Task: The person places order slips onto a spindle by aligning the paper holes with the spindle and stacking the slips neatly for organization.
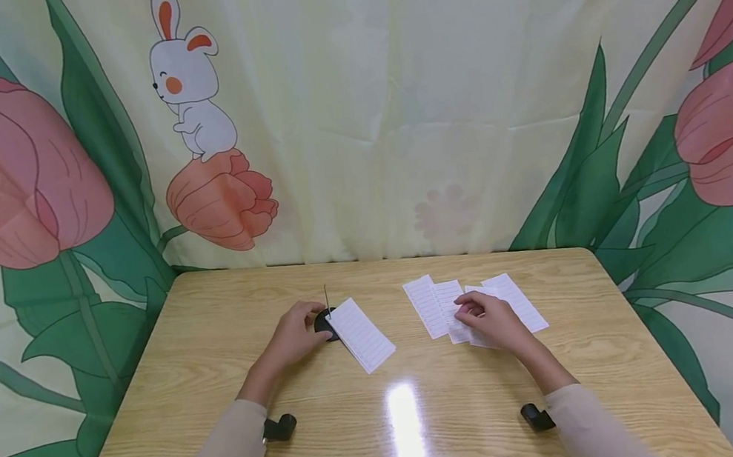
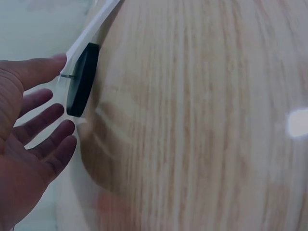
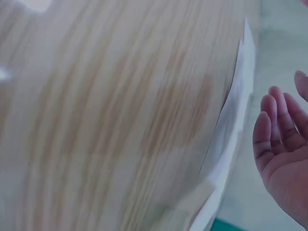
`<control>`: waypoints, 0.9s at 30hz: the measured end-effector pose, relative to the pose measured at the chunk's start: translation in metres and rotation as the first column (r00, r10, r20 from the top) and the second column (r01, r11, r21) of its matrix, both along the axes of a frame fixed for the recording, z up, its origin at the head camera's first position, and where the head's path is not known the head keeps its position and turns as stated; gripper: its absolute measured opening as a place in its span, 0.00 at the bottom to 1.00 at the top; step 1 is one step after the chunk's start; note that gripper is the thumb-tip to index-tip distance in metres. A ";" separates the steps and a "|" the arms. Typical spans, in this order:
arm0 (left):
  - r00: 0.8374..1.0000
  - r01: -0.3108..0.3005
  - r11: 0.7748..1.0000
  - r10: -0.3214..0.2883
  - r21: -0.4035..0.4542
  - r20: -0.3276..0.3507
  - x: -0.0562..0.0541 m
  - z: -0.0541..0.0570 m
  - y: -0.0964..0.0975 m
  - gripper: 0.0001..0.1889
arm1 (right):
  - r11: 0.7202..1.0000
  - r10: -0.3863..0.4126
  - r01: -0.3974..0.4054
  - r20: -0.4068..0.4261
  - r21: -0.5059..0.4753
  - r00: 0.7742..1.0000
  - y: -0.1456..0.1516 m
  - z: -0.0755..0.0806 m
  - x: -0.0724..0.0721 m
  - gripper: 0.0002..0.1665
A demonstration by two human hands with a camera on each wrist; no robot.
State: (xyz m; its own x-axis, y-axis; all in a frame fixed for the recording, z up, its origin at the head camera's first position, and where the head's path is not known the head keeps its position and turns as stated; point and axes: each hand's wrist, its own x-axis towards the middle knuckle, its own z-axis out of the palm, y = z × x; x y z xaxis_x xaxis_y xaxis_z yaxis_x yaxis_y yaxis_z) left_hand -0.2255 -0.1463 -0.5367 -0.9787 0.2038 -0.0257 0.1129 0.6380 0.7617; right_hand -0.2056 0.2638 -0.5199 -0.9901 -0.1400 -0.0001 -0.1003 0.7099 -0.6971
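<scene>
A black round-based paper spike point(image 1: 321, 324) stands on the table left of centre, its thin pin upright. White printed slips point(image 1: 366, 339) lie at the pin, one corner over the base. My left hand point(image 1: 293, 333) is at the base's left side. In the left wrist view the thumb point(image 2: 41, 71) reaches to the paper edge near the pin, and the other fingers extend loosely beside the base. My right hand point(image 1: 492, 319) hovers over several fanned printed slips point(image 1: 424, 304), fingers loosely bent. No paper shows between them in the right wrist view.
The wooden table point(image 1: 466, 411) carries a bright light reflection in front. Black wrist cameras point(image 1: 280, 427) are worn below both hands. A curtain point(image 1: 356, 125) printed with tulips and a rabbit hangs right behind the table's back edge.
</scene>
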 end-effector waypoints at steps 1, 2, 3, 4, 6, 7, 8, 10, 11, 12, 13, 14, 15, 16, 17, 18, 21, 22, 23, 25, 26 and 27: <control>1.000 -0.001 1.000 0.001 -0.001 0.002 0.001 -0.001 0.000 0.29 | 1.000 -0.002 0.002 -0.007 0.006 1.000 0.005 -0.001 0.000 0.17; 1.000 -0.002 1.000 0.002 -0.002 0.000 0.001 -0.001 0.000 0.29 | 1.000 -0.001 0.001 -0.014 0.010 1.000 0.010 -0.001 0.001 0.17; 1.000 -0.002 1.000 0.002 -0.003 -0.001 0.002 -0.002 0.001 0.30 | 1.000 -0.003 0.004 -0.021 0.016 1.000 0.015 -0.002 0.001 0.18; 1.000 -0.001 1.000 0.001 -0.006 -0.004 0.002 -0.002 0.001 0.31 | 1.000 -0.010 0.010 -0.025 0.019 1.000 0.020 -0.003 0.002 0.18; 1.000 0.005 1.000 -0.006 -0.011 -0.016 0.002 -0.003 0.001 0.32 | 0.999 -0.024 0.026 -0.031 0.035 0.999 0.031 -0.004 0.003 0.19; 1.000 0.007 1.000 -0.007 -0.010 -0.019 0.002 -0.003 0.001 0.33 | 0.998 -0.031 0.033 -0.030 0.044 0.999 0.036 -0.004 0.004 0.20; 1.000 0.008 1.000 -0.008 -0.014 -0.025 0.002 -0.003 0.002 0.33 | 0.998 -0.038 0.039 -0.030 0.052 0.999 0.041 -0.004 0.004 0.20; 1.000 0.010 1.000 -0.011 -0.021 -0.029 0.002 -0.004 0.002 0.34 | 0.996 -0.057 0.058 -0.022 0.072 0.998 0.050 -0.002 0.006 0.22; 0.999 0.013 1.000 -0.014 -0.026 -0.031 0.002 -0.005 0.002 0.34 | 0.994 -0.066 0.067 -0.015 0.083 0.998 0.054 -0.001 0.007 0.23; 0.999 0.013 0.999 -0.015 -0.037 -0.034 0.002 -0.005 0.003 0.35 | 0.993 -0.073 0.073 -0.008 0.093 0.997 0.058 0.001 0.008 0.24; 0.999 0.013 0.999 -0.015 -0.044 -0.031 0.002 -0.006 0.003 0.35 | 0.991 -0.083 0.082 0.004 0.101 0.997 0.061 0.002 0.009 0.26; 0.999 0.012 0.999 -0.014 -0.052 -0.029 0.002 -0.006 0.003 0.36 | 0.990 -0.091 0.089 0.013 0.110 0.996 0.065 0.004 0.009 0.27; 1.000 0.010 0.998 -0.012 -0.057 -0.025 0.002 -0.007 0.003 0.36 | 0.988 -0.103 0.099 0.024 0.120 0.994 0.068 0.006 0.010 0.28; 1.000 0.010 0.998 -0.011 -0.064 -0.023 0.002 -0.007 0.004 0.36 | 0.986 -0.110 0.105 0.031 0.132 0.993 0.071 0.007 0.010 0.29; 1.000 0.009 0.998 -0.010 -0.068 -0.023 0.002 -0.007 0.004 0.37 | 0.984 -0.120 0.113 0.041 0.140 0.992 0.074 0.009 0.010 0.29; 1.000 0.006 0.998 -0.008 -0.070 -0.017 0.001 -0.007 0.004 0.37 | 0.981 -0.128 0.120 0.046 0.150 0.991 0.077 0.009 0.010 0.30; 1.000 0.000 0.997 -0.001 -0.076 -0.013 0.001 -0.008 0.005 0.37 | 0.973 -0.162 0.150 0.059 0.177 0.985 0.085 0.009 0.009 0.33; 1.000 -0.001 0.997 0.000 -0.080 -0.014 0.001 -0.009 0.005 0.37 | 0.970 -0.173 0.159 0.061 0.184 0.983 0.088 0.009 0.009 0.33; 1.000 -0.005 0.997 0.003 -0.082 -0.013 0.001 -0.009 0.005 0.37 | 0.966 -0.186 0.170 0.065 0.194 0.981 0.091 0.008 0.008 0.34; 1.000 -0.012 0.996 0.011 -0.085 -0.014 0.000 -0.010 0.005 0.37 | 0.955 -0.216 0.196 0.068 0.221 0.974 0.095 0.007 0.008 0.35; 1.000 -0.015 0.996 0.013 -0.089 -0.016 0.000 -0.011 0.005 0.37 | 0.949 -0.234 0.212 0.071 0.233 0.970 0.097 0.006 0.008 0.36; 1.000 -0.015 0.996 0.013 -0.090 -0.016 -0.001 -0.011 0.006 0.37 | 0.943 -0.250 0.225 0.077 0.244 0.965 0.099 0.006 0.009 0.36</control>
